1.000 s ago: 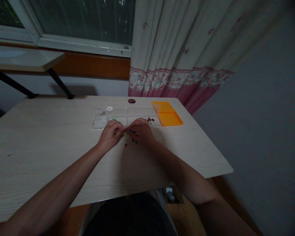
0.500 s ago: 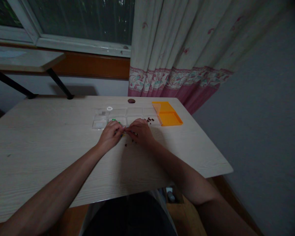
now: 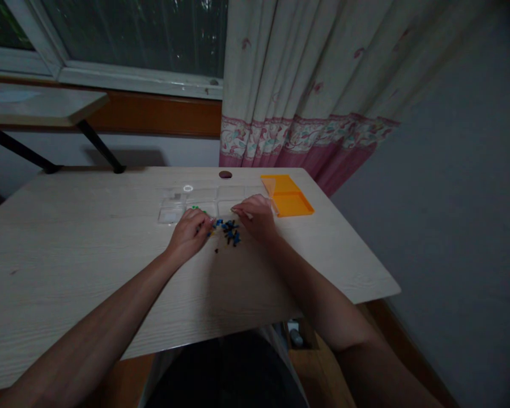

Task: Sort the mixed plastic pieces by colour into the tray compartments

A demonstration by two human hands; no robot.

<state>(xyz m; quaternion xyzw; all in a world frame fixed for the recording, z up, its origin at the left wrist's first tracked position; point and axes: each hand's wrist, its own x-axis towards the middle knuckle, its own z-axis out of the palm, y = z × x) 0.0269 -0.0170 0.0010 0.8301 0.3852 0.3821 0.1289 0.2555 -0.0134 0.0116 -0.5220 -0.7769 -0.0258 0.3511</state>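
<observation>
Dim light fills a corner with a window [image 3: 140,37] at about eleven o'clock, a flowered curtain [image 3: 280,73] near one o'clock, and a pale wooden table [image 3: 89,260] below them. Take the heap of small pieces [image 3: 230,229], blue and black with some yellow, as the middle of the dial, twelve towards the window. It lies on the bare wood between the two hands.

At nine o'clock the left hand [image 3: 190,231] rests by the heap's edge, fingers curled and thumb drawn close to them; whether anything is pinched there is too small to make out. At two o'clock the right hand [image 3: 259,218] has its fingertips brought narrowly together by the clear tray [image 3: 202,194]; a piece could be between them, but I cannot be sure.

That tray spans from ten o'clock to one, with green pieces [image 3: 195,208] in a near compartment. An orange box [image 3: 295,204] sits at two o'clock, and one dark piece [image 3: 216,250] lies loose at seven.

The pieces look like hard plastic: very light, stiff, hardly fragile, but likely to skid or scatter when nudged. A thumb-and-forefinger pinch on opposite sides of a single piece, taken from the heap's outer edge, should suit best.
</observation>
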